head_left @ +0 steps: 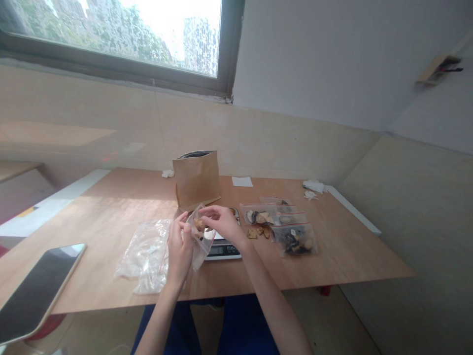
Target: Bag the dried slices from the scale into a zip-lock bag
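- A person seated at a wooden table [111, 217] holds a small clear zip bag [199, 236] up between both hands, just above the near edge of a digital scale [223, 249].
- The left hand [180, 246] grips the bag's left edge with fingers closed on the plastic; the right hand [221, 222] pinches the bag's top at its mouth, fingers curled together.
- A few brownish dried pieces show inside the bag near its top.
- A pile of empty clear bags [146, 256] lies just left of the left hand.
- A brown paper pouch [196, 180] stands upright and open behind the scale.
- Filled bags of dried pieces [291, 231] lie in a cluster to the right of the scale, with loose dried pieces [258, 231] on the table between them and the scale.
- A phone [40, 291] lies screen up at the table's near left corner, well apart from the hands.
- A slip of white paper [242, 181] and crumpled tissues [314, 187] sit along the far edge.
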{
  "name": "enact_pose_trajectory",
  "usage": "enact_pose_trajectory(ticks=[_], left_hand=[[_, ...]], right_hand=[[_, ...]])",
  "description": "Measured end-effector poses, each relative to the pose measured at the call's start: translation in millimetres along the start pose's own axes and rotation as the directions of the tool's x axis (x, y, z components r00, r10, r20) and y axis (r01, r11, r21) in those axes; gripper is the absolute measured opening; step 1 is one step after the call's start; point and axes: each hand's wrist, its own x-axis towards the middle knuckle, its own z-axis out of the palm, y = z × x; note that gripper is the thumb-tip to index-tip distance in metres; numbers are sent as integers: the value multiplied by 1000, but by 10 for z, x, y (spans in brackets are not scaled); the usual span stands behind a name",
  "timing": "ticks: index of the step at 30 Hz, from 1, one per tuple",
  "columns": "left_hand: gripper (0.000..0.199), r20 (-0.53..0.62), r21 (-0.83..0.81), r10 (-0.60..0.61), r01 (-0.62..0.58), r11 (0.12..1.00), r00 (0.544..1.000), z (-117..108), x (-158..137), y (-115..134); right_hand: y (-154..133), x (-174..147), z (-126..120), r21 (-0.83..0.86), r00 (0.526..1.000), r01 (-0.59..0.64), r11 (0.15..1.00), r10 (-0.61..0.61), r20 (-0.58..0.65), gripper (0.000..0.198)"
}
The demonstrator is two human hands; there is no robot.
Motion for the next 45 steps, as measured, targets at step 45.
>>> enact_pose_trajectory(ticks=[45], left_hand=[[29,-46,-174,-243,232,957,969,-2,-14,-84]], right_hand=[[656,151,-250,-326,920,252,911,-330,-211,15]])
